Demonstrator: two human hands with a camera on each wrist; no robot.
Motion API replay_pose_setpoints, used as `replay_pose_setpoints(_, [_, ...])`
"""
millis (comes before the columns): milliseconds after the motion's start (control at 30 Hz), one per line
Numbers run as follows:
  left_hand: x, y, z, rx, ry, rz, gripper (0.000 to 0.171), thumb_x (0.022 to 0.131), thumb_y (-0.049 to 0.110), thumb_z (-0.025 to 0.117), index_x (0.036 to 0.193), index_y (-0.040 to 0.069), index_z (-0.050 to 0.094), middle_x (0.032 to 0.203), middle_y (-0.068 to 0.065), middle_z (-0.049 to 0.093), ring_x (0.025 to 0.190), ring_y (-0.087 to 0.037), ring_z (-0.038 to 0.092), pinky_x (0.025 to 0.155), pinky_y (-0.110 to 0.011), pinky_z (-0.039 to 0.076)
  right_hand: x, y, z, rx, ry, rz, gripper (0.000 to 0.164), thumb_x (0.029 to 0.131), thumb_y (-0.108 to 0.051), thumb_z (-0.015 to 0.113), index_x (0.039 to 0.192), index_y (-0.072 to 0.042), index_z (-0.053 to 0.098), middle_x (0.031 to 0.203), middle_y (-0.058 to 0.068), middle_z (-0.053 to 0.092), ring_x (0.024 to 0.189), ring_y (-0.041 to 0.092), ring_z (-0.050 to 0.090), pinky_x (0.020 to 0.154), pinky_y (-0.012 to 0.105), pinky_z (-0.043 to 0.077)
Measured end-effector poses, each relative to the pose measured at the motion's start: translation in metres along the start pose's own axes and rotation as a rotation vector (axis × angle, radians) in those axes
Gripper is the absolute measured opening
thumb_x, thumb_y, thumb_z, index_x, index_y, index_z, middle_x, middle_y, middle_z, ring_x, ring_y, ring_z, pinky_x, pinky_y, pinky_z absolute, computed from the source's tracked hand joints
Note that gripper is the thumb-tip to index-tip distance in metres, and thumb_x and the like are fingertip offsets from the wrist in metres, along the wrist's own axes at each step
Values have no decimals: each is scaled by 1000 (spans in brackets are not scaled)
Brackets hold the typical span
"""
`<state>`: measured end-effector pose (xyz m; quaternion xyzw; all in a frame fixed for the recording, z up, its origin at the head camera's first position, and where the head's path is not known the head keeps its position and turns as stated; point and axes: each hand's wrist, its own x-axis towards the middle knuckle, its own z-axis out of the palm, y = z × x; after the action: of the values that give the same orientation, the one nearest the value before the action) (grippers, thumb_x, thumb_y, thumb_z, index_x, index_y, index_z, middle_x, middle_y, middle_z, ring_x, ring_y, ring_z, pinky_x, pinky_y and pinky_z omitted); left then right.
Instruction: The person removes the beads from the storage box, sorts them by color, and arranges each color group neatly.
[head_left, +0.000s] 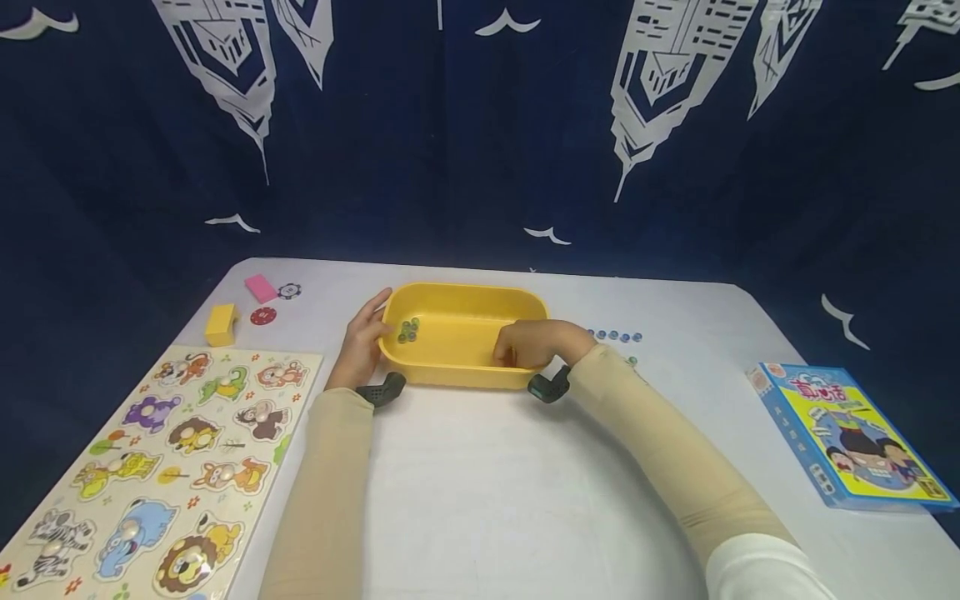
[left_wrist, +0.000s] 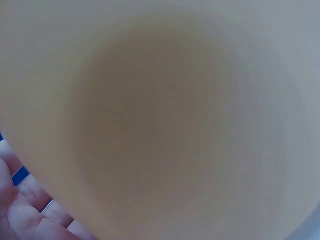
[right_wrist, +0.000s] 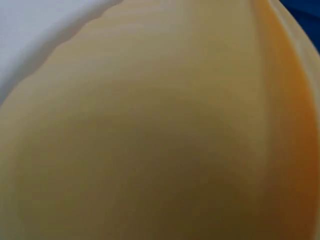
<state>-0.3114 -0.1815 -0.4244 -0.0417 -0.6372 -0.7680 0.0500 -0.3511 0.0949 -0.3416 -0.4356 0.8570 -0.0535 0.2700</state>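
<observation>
A yellow plastic tray (head_left: pixel 450 377) stands near the far side of the table. My left hand (head_left: pixel 360 346) holds its left end, fingers along the outside and thumb at the rim. Inside the tray, near that end, lies a cluster of several glass marbles (head_left: pixel 408 331). My right hand (head_left: pixel 536 342) reaches over the front rim into the tray's right part with bent fingers pointing down. Its fingertips are hidden, so anything between them cannot be made out. The tray wall (left_wrist: pixel 150 120) fills most of the left wrist view, and yellow plastic fills the right one, blurred.
Right of the tray, a row of blue marbles (head_left: pixel 614 335) and a greenish marble (head_left: pixel 632 361) lie on the table. An animal puzzle board (head_left: pixel 180 467) is at left, with a yellow block (head_left: pixel 221 325), pink block (head_left: pixel 261 288) and chips (head_left: pixel 263 316) beyond. A game box (head_left: pixel 855 433) is right.
</observation>
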Motion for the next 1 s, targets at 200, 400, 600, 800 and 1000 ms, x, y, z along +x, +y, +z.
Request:
replay_pose_setpoints(200, [0,0,1,-3,-6,3,75,84,1,42,157,7,27,157,-18,36,144,-30,36,118,-42,30,2,0,1,-23,14,46,42,68,18,38,60,-18,57,59,-8,45,61,12,40,58,25,32])
replay_pose_setpoints(400, [0,0,2,-9,-11,6,74,84,0,41,157,6,27,157,-18,36,144,-30,36,117,-42,32,-5,3,4,80,170,-18,29,79,10,55,76,-15,69,77,-7,62,74,12,55,70,26,48])
replay_pose_setpoints(600, [0,0,2,0,-7,7,74,85,1,41,157,7,27,157,-18,36,143,-30,37,117,-43,32,-28,11,3,333,341,-159,16,85,0,64,97,-6,72,95,0,69,90,19,65,86,33,56])
replay_pose_setpoints(800, [0,-1,2,-8,-11,4,74,85,0,41,157,8,28,157,-18,36,144,-30,36,118,-44,31,-59,27,8,616,488,-207,17,85,0,70,103,0,70,101,9,69,92,25,64,86,36,57])
replay_pose_setpoints(1000, [-1,1,2,-10,-5,-4,73,85,0,41,157,7,27,157,-18,36,144,-30,36,117,-43,32,-91,54,21,793,637,-153,25,87,0,71,110,9,67,109,20,68,88,23,70,85,38,59])
